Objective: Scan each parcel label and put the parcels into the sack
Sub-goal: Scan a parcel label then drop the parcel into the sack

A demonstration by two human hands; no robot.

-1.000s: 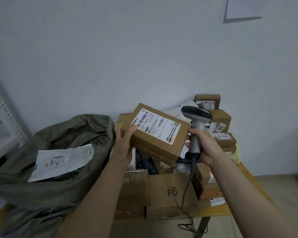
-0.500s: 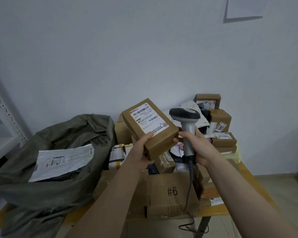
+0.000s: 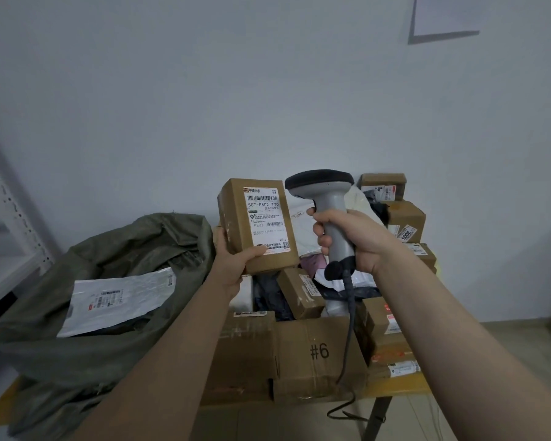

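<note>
My left hand point(image 3: 233, 265) grips the bottom of a small brown cardboard parcel point(image 3: 236, 224) and holds it upright, its white barcode label point(image 3: 266, 218) facing me. Just to its right, my right hand point(image 3: 353, 240) is wrapped round the handle of a grey barcode scanner point(image 3: 328, 198), whose black head is level with the parcel's top. The scanner's cable point(image 3: 347, 338) hangs down over the boxes. The olive-green sack point(image 3: 86, 316) lies open at the left with a white plastic mailer point(image 3: 118, 300) in its mouth.
A cardboard box marked #6 point(image 3: 318, 354) full of parcels sits on the yellow table point(image 3: 395, 388) below my hands. More small boxes point(image 3: 404, 218) are stacked against the wall at the right. A white metal shelf point(image 3: 4, 218) stands at the far left.
My left hand has turned the parcel from tilted to upright and shifted its grip to the bottom edge. The scanner has risen and now stands right beside the label.
</note>
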